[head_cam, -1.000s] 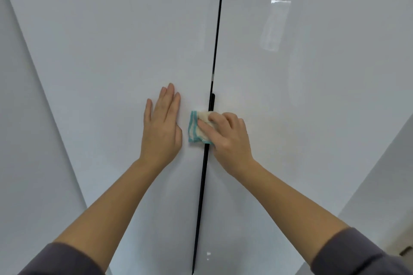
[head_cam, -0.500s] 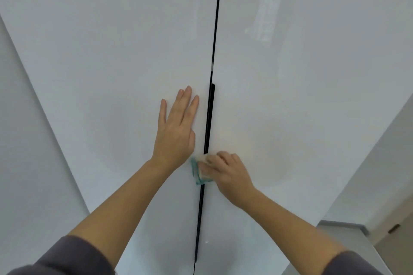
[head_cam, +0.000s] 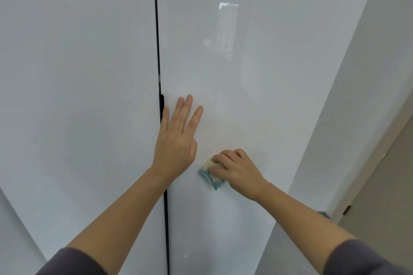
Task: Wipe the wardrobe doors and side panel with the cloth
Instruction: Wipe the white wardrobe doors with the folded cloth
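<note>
Two glossy white wardrobe doors fill the view, the left door [head_cam: 78,96] and the right door [head_cam: 257,73], split by a thin black gap [head_cam: 157,51] with a short black handle strip. My left hand [head_cam: 176,138] lies flat with straight fingers on the right door, just right of the gap. My right hand [head_cam: 237,169] presses a small folded cloth [head_cam: 210,177], cream with teal edging, against the right door, lower and to the right of my left hand. Curled fingers cover most of the cloth.
The wardrobe's white side panel [head_cam: 346,96] runs down the right. Beyond it stands a beige wall with a door frame [head_cam: 380,185]. A grey wall strip [head_cam: 13,230] shows at the lower left.
The view swung right. Both hands crossed from the gap onto the right door; my right hand carried the cloth down and to the right, and my left hand now lies on the right door.
</note>
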A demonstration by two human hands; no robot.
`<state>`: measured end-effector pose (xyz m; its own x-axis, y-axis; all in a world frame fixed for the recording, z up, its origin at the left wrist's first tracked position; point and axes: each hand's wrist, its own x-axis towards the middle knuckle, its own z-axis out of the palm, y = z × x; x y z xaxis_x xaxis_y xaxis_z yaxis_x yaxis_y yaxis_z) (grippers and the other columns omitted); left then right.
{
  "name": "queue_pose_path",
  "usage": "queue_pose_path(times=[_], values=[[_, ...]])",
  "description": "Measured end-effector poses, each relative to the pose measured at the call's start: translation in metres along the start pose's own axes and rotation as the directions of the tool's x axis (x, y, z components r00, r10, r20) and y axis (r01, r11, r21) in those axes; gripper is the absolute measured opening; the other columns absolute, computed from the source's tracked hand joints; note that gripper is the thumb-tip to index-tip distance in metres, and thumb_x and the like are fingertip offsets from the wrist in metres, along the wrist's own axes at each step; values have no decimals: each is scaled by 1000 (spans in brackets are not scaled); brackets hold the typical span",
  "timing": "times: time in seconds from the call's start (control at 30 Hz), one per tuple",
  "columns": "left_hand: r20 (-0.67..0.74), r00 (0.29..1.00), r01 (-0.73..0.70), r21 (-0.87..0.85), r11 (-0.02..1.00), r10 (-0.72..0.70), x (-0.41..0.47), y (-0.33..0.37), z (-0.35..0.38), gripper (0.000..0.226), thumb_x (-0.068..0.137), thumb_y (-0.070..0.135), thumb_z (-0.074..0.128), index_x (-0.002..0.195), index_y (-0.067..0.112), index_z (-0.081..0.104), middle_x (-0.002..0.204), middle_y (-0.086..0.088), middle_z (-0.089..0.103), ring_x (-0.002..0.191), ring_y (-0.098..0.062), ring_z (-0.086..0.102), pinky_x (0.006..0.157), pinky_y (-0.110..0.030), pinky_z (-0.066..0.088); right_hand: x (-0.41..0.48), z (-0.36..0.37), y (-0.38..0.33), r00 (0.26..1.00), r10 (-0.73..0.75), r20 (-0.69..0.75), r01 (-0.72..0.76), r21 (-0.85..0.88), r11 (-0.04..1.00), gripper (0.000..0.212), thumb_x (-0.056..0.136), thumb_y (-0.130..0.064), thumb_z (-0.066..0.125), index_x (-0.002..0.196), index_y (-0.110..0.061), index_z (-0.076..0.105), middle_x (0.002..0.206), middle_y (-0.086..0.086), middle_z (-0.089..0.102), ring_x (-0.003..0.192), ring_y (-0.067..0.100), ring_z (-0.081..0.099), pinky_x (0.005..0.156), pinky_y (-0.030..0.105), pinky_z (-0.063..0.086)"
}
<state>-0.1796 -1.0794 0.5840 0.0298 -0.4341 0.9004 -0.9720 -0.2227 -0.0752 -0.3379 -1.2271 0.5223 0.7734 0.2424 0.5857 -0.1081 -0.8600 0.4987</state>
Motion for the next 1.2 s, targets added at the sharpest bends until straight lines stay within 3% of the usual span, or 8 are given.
queue_pose_path(times=[0.13, 0.3, 0.43, 0.63, 0.7, 0.8, 0.9, 1.2], values=[[40, 996, 82, 28, 996, -83, 9, 14, 10, 79, 75, -5, 51, 149, 8, 30, 158, -21, 19, 148, -35, 12, 116, -59, 17, 29, -60, 68, 953, 171, -249, -187, -41, 982, 21, 82, -14, 60, 96, -25, 71, 103, 6, 66, 98, 25, 52, 75, 35, 33], [66, 987, 141, 95, 985, -148, 9, 20, 23, 83, 75, 1, 51, 153, 12, 23, 160, -18, 11, 149, -35, 6, 118, -57, 10, 33, -102, 128, 758, 495, -424, -513, 80, 854, 40, 66, -6, 53, 102, -22, 63, 109, 7, 55, 104, 28, 45, 83, 34, 30], [83, 978, 178, 122, 976, -189, 10, 24, 26, 82, 76, 5, 45, 153, 11, 20, 160, -20, 8, 148, -36, 4, 116, -61, 12, -19, -50, 90, 790, 524, -318, -543, 35, 839, 45, 62, -7, 50, 103, -27, 54, 110, 0, 46, 102, 28, 45, 81, 36, 29], [108, 962, 238, 111, 965, -250, 14, 53, 28, 85, 74, 3, 48, 153, 8, 17, 159, -23, 4, 147, -41, 0, 115, -63, 12, -92, -23, 60, 943, 334, -1, -334, 2, 943, 57, 47, 12, 68, 91, -21, 55, 99, 4, 57, 95, 24, 47, 72, 33, 28], [98, 976, 180, 119, 976, -192, 16, 65, 33, 87, 73, 3, 49, 154, 11, 17, 160, -21, 5, 147, -41, 2, 114, -64, 12, -65, -51, 83, 891, 425, -162, -418, 78, 905, 50, 54, 7, 65, 95, -22, 58, 98, 8, 59, 93, 26, 49, 73, 33, 29], [119, 976, 167, 136, 977, -183, 18, 79, 42, 87, 74, 4, 51, 154, 16, 18, 161, -18, 5, 148, -40, 2, 114, -65, 10, -19, -104, 132, 696, 573, -433, -566, 160, 809, 46, 58, 7, 57, 97, -15, 65, 100, 14, 58, 96, 28, 46, 78, 33, 31], [139, 971, 168, 168, 971, -192, 15, 79, 50, 85, 75, 6, 49, 154, 17, 18, 161, -16, 4, 148, -38, 0, 114, -64, 9, -11, -112, 152, 564, 700, -439, -689, 217, 691, 53, 57, 11, 52, 101, -14, 65, 108, 9, 52, 102, 26, 44, 83, 28, 27], [132, 974, 162, 178, 971, -186, 14, 76, 49, 79, 77, 4, 42, 153, 16, 23, 160, -17, 9, 148, -38, 4, 116, -61, 10, -125, -4, 49, 687, 722, -88, -685, 254, 683, 68, 54, 21, 60, 107, -22, 56, 109, 3, 51, 101, 27, 47, 83, 36, 36]])
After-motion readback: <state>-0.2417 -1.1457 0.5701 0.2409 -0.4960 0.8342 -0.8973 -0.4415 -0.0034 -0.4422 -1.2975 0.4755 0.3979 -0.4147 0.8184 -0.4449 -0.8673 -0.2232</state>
